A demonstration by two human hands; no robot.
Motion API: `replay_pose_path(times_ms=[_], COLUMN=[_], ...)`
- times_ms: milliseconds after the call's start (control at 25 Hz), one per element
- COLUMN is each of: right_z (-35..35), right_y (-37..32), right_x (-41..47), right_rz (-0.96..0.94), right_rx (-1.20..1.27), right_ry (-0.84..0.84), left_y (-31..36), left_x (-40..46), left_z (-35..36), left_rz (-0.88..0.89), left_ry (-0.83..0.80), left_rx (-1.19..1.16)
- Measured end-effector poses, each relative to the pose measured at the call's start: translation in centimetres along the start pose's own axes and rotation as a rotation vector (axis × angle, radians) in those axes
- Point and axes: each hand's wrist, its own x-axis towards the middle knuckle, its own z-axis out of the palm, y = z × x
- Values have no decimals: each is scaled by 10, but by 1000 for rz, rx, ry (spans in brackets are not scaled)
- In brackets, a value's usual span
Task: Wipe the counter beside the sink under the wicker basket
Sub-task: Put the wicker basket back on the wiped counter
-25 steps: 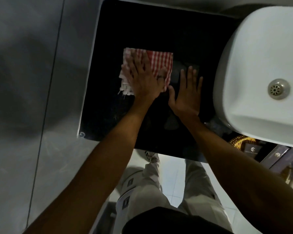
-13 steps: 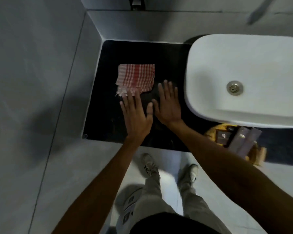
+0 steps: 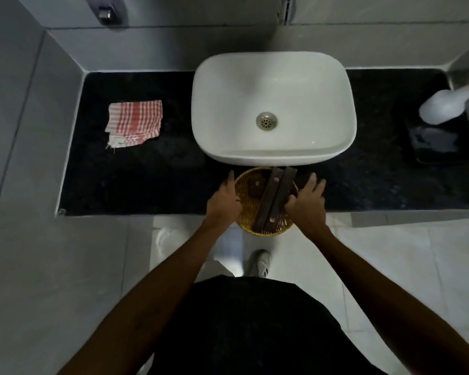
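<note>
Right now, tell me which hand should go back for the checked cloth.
Left. The left hand is at the wicker basket's left rim, on the side where the checked cloth lies; the right hand would have to cross over the basket.

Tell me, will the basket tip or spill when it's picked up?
Probably a bit tippy: the basket is shallow, and the long dark boxes stick out past its rim, so they could slide out. It looks woven and light. The left hand and right hand on both sides should steady it.

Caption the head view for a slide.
Both hands, left hand and right hand, flank the wicker basket; checked cloth lies left of the sink.
</note>
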Motion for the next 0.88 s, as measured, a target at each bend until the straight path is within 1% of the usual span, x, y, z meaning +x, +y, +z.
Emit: replay_pose_path(times_ms=[80, 120, 200, 280, 400, 520, 600, 680, 800, 880], right_z=[4, 7, 17, 31, 59, 90, 108, 123, 130, 127], right_y=[-4, -11, -42, -87, -172, -256, -299, -326, -337, -342], right_x=[1, -2, -13, -24, -35, -32, -26, -19, -13, -2], right_rz=[85, 73, -26, -149, -319, -396, -390, -355, -301, -245], right_rx=[130, 151, 135, 112, 145, 158, 138, 88, 19, 68], right_ry=[-132, -185, -255, -297, -375, -414, -425, -425, -444, -362], left_y=[-4, -10, -38, -79, -158, -227, -264, -290, -309, -316], left_x=[-5, -11, -24, -35, -34, -19, -2, 13, 24, 33], left_z=[-7, -11, -30, -63, -114, -155, -172, -182, -189, -194], left_rz=[-108, -139, -193, -262, -353, -406, -410, -391, -370, -382], left_ry=[37, 69, 132, 149, 172, 269, 299, 249, 164, 204], left_rx=[-87, -118, -215, -294, -285, -264, -291, -327, -386, -429])
